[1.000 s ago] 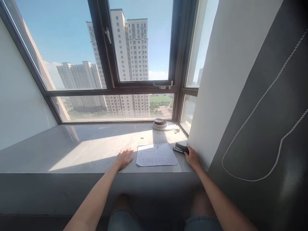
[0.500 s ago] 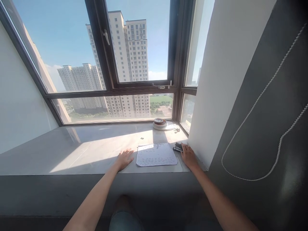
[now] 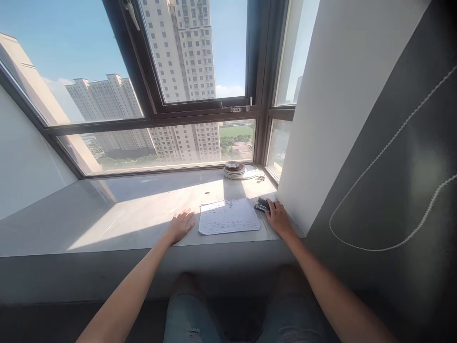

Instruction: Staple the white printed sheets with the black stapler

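Several sheets of paper with handwriting (image 3: pixel 229 217) lie on the pale window sill (image 3: pixel 135 214), between my two hands. My left hand (image 3: pixel 180 226) rests flat on the sill just left of the sheets, fingers spread, holding nothing. To the right of the sheets, my right hand (image 3: pixel 277 216) has its fingers over a black stapler (image 3: pixel 262 204), which sits on the sill; its right end is hidden under the fingers. Two small dark strips, perhaps staples (image 3: pixel 207 193), lie behind the paper.
A stack of plates or round discs (image 3: pixel 234 170) stands in the back right corner, with keys (image 3: pixel 260 178) beside it. The window frame (image 3: pixel 200 105) rises behind the sill. A white wall (image 3: pixel 307 119) borders the right side, and a beaded cord (image 3: pixel 378 153) hangs there.
The view has tilted down, so the sill and window sit higher and more of my legs shows. Both hands stay at about the same places on the sill.
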`<state>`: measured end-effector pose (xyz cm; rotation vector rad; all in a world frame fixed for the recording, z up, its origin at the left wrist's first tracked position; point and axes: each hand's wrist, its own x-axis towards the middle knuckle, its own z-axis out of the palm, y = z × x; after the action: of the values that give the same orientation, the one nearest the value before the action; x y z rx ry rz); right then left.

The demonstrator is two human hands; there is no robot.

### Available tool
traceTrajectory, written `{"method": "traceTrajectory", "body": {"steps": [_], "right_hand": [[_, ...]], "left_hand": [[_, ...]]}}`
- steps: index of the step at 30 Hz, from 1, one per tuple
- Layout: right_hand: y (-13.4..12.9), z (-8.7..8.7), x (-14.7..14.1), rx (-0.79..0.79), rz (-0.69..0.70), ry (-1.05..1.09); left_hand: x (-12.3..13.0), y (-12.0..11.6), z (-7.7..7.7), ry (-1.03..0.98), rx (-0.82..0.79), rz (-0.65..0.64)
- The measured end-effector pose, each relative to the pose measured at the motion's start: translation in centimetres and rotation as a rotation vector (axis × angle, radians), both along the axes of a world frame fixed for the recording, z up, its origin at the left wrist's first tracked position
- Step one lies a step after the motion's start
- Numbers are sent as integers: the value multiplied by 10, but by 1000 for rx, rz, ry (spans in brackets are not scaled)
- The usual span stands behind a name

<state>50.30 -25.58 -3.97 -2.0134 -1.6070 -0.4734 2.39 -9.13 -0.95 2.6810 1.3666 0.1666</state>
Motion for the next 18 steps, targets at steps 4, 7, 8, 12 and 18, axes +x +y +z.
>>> {"method": "traceTrajectory", "body": {"steps": [4,7,8,12,18], "right_hand": [[-2,1,1,-21,2,50],[-1,2,2,-23,-2,126],[-1,3,2,-24,-2,160],[-5,7,7,-36,14,281],[-7,30,-6,162,51,390]], "left_hand": [[-1,0,-2,-12,6,-4],[-2,-2,-2,-38,14,-29],[-3,-3,-2,-51,14,-46],[-3,-4,1,-87,19,-95],[0,-3,6,-75,32,-93]]}}
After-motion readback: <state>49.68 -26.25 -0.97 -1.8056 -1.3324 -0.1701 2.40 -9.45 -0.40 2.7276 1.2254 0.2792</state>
